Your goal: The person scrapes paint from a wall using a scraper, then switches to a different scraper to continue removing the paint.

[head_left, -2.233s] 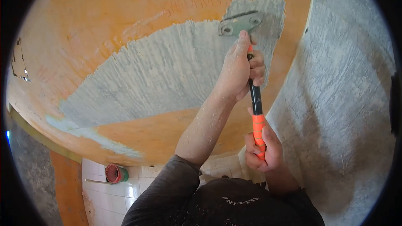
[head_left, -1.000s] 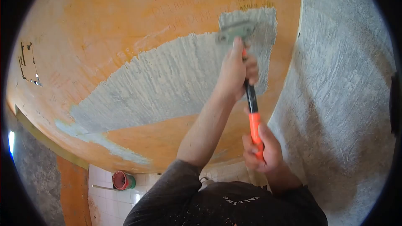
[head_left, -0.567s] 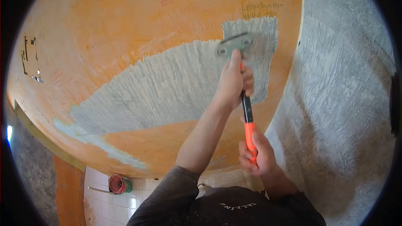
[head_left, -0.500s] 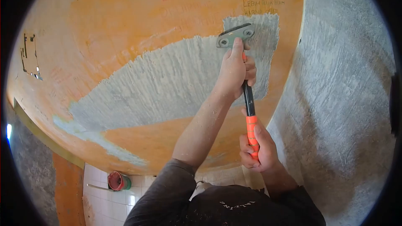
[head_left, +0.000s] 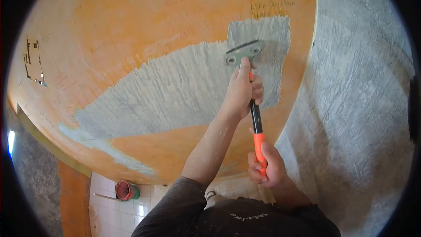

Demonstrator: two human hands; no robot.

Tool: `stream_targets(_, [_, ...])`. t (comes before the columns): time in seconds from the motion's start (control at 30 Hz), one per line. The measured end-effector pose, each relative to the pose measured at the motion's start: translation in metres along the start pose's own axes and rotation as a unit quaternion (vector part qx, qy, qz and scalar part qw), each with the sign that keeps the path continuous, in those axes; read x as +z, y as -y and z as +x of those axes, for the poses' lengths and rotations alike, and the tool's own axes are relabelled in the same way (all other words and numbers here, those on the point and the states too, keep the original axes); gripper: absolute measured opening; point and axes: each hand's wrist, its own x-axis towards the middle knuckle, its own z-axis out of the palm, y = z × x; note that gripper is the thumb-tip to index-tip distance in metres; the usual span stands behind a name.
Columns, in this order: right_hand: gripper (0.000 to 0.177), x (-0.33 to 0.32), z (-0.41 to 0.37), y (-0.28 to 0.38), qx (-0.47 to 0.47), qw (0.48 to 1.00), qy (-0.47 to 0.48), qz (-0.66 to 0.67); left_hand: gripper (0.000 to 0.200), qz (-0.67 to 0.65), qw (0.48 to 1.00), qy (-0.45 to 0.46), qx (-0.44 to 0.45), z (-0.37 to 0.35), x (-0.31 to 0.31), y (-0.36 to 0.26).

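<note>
A long-handled scraper point(head_left: 256, 120) with a wide grey metal head and an orange-and-black handle lies against the wall. My left hand point(head_left: 242, 90) is closed round the upper shaft just below the head, its thumb laid along the neck. Lower down, my right hand point(head_left: 269, 163) grips the orange end of the handle. The scraper's blade edge meets a bare grey patch point(head_left: 175, 92) where the orange paint is gone. Orange paint point(head_left: 140, 26) surrounds this patch, with ragged edges along its top. My palms hide parts of the handle.
A grey, rough wall point(head_left: 359, 83) meets the orange one at a corner on the right. On the tiled floor point(head_left: 118, 215) at lower left stands a bucket point(head_left: 127, 190) beside a thin stick. A broken-outlined rectangular mark point(head_left: 33, 61) shows on the orange wall at left.
The scraper and both hands have moved down and slightly left across the wall. The grip of both hands stays the same. The camera view has shifted a little.
</note>
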Motion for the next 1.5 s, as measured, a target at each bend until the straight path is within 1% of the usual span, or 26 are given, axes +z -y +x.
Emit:
stream_targets(0.03, [0.055,-0.001,0.009,0.006,-0.003,1.0,0.003,-0.002,0.039,0.002,1.0,0.003,0.004,0.009,0.002,-0.007])
stream_targets(0.1, [0.055,0.008,0.025,0.019,-0.04,0.997,0.003,-0.06,0.035,0.037,0.998,0.015,0.053,0.019,0.016,-0.029])
stream_targets(0.13, [0.057,0.017,0.025,0.027,-0.037,0.998,0.007,-0.053,0.036,0.04,0.996,0.026,0.076,0.023,0.019,-0.033])
stream_targets(0.17, [0.057,0.016,0.024,0.027,-0.032,0.998,0.007,-0.054,0.036,0.038,0.996,0.022,0.077,0.021,0.02,-0.032])
stream_targets(0.23, [0.059,0.011,0.017,0.019,-0.033,0.995,-0.019,-0.091,0.036,0.023,0.998,-0.025,0.045,0.012,0.02,-0.024])
stream_targets(0.27, [0.059,0.009,0.011,0.013,-0.037,0.995,-0.018,-0.091,0.036,0.025,0.998,-0.022,0.046,0.006,0.015,-0.017])
stream_targets(0.3, [0.059,0.008,0.005,0.007,-0.016,0.997,-0.01,-0.073,0.038,0.025,0.999,-0.014,0.022,0.0,0.009,-0.011])
stream_targets(0.33, [0.059,0.008,0.005,0.007,0.003,0.998,0.0,-0.056,0.039,0.027,1.0,-0.004,0.001,0.0,0.006,-0.012])
stream_targets(0.37, [0.059,0.006,0.014,0.014,-0.002,0.998,0.003,-0.058,0.039,0.03,1.0,0.001,0.004,0.014,0.006,-0.018])
stream_targets(0.43, [0.054,0.011,0.032,0.03,-0.043,0.998,0.006,-0.049,0.041,0.07,0.994,0.025,0.079,0.031,0.018,-0.041])
stream_targets(0.47, [0.055,0.015,0.034,0.039,-0.05,0.997,0.024,-0.055,0.043,0.072,0.99,0.038,0.113,0.034,0.024,-0.046])
stream_targets(0.5, [0.055,0.014,0.033,0.036,-0.05,0.997,0.025,-0.054,0.043,0.073,0.99,0.037,0.112,0.032,0.024,-0.044])
stream_targets(0.6, [0.055,0.006,0.013,0.013,-0.043,0.998,-0.001,-0.036,0.043,0.039,0.998,0.006,0.048,0.014,0.004,-0.015])
stream_targets(0.67, [0.055,0.001,0.004,0.002,0.013,0.999,-0.008,-0.043,0.041,0.033,0.999,-0.008,0.038,0.0,-0.009,-0.005])
stream_targets(0.7, [0.055,0.002,0.009,0.004,0.011,0.999,-0.004,-0.045,0.038,0.026,0.999,-0.021,0.02,-0.005,-0.009,-0.008])
stream_targets(0.77, [0.058,0.012,0.015,0.008,-0.005,0.996,-0.01,-0.084,0.038,0.036,0.998,-0.045,0.019,0.0,0.0,-0.018])
stream_targets(0.83, [0.059,0.02,0.019,0.01,0.001,0.996,-0.027,-0.083,0.039,0.053,0.998,-0.028,0.036,0.004,0.003,-0.028])
stream_targets(0.9, [0.056,0.012,0.02,-0.001,-0.032,0.997,-0.014,-0.063,0.039,0.051,0.998,-0.023,0.037,-0.001,-0.004,-0.019])
stream_targets(1.0, [0.057,0.005,0.012,-0.021,-0.026,0.999,-0.007,-0.039,0.038,0.044,0.999,-0.026,-0.002,-0.012,-0.014,-0.008])
stream_targets(1.03, [0.058,0.007,0.013,-0.023,-0.023,0.999,-0.005,-0.033,0.038,0.047,0.999,-0.017,-0.001,-0.006,-0.011,-0.015])
stream_targets(1.1, [0.057,0.014,0.029,-0.006,-0.04,0.999,-0.009,-0.035,0.037,0.106,0.993,-0.004,0.045,0.007,-0.003,-0.034])
stream_targets(1.13, [0.057,0.019,0.031,-0.002,-0.046,0.998,-0.011,-0.036,0.039,0.097,0.993,-0.017,0.066,0.014,0.003,-0.036])
stream_targets(1.27, [0.055,0.012,0.023,-0.013,-0.055,0.996,-0.032,-0.061,0.041,0.087,0.993,-0.02,0.073,0.002,-0.006,-0.022])
stream_targets(1.33, [0.053,0.009,0.013,-0.029,-0.015,0.999,-0.038,-0.01,0.042,0.067,0.997,-0.017,0.02,-0.007,-0.018,-0.013])
stream_targets(1.47, [0.055,0.032,0.03,-0.003,-0.034,0.999,-0.042,-0.01,0.042,0.092,0.994,0.033,0.055,0.014,0.002,-0.046])
stream_targets(1.5, [0.055,0.033,0.028,-0.005,-0.03,0.998,-0.048,-0.008,0.042,0.089,0.994,0.03,0.05,0.012,0.003,-0.043])
